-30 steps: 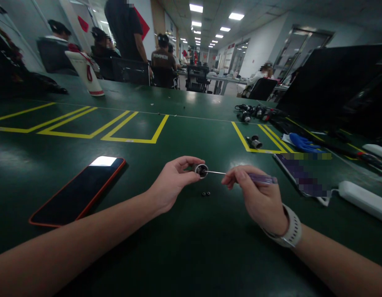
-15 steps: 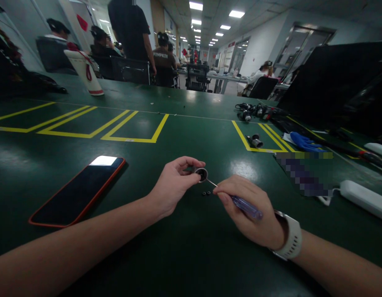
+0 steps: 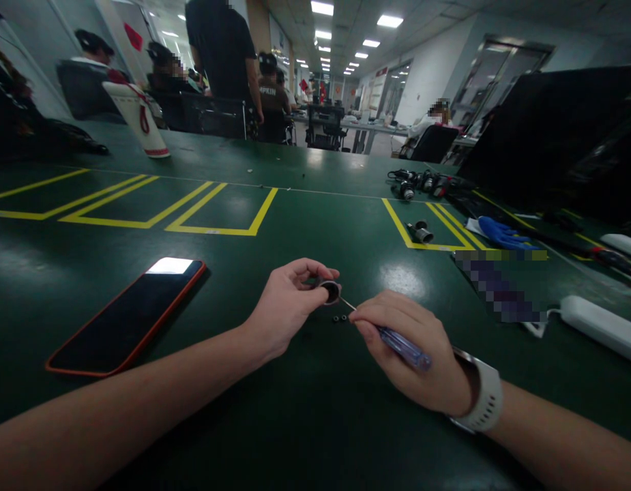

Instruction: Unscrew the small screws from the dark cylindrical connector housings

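My left hand point(image 3: 288, 303) pinches a small round metal part point(image 3: 330, 292) with a dark hollow centre, just above the green table point(image 3: 315, 423). My right hand point(image 3: 412, 348) grips a small screwdriver with a clear purple handle point(image 3: 403, 348), and its thin shaft points up-left into the part's opening. Two tiny dark rings point(image 3: 340, 318) lie on the table just under the shaft. A white watch point(image 3: 483, 402) is on my right wrist.
A black phone in an orange case point(image 3: 128, 315) lies at left. At right are a second phone point(image 3: 499, 286), white power strips point(image 3: 599, 326), a blue glove point(image 3: 502, 235), more metal parts point(image 3: 420, 232) and cables point(image 3: 422, 183). Yellow tape boxes mark the table. People sit and stand at the far side.
My right hand swung the screwdriver from lying level to the right into a slanted pose, handle toward me, with the tip staying at the round part. My left hand stayed put.
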The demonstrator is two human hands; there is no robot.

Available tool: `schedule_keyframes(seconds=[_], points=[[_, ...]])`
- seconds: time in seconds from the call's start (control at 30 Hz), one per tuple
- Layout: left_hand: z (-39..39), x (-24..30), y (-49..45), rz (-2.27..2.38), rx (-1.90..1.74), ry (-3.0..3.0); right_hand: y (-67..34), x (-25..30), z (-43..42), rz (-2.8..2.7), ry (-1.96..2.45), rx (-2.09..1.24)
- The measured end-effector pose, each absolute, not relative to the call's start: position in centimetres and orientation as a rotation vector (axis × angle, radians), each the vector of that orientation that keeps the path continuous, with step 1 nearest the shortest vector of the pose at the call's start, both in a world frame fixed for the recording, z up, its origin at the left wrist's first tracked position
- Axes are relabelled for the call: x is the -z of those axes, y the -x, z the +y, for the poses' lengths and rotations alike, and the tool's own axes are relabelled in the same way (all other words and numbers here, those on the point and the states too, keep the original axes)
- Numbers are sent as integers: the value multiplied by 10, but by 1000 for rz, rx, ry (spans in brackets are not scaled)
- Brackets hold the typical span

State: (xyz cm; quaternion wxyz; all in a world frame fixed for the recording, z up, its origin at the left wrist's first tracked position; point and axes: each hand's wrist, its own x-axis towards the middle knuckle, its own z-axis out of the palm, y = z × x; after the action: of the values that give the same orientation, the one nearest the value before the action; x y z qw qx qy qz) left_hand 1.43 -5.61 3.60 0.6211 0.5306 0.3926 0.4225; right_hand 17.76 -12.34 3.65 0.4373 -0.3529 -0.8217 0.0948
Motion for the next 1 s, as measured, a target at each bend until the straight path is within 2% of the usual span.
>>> schedule_keyframes(seconds=[0.2, 0.47, 0.87, 1.0], points=[[-53, -35, -13, 947, -964, -1215, -179, -39, -125, -1916, 889, -311], [-49, -34, -8, 977, -928, -1179, -189, -37, -108, -1708, 1340, -614], [-49, -34, -9, 966, -916, -1162, -188, -29, -100, -1766, 1422, -688], [-50, -35, -8, 953, -906, -1141, -189, -25, -96, -1602, 1485, -822]])
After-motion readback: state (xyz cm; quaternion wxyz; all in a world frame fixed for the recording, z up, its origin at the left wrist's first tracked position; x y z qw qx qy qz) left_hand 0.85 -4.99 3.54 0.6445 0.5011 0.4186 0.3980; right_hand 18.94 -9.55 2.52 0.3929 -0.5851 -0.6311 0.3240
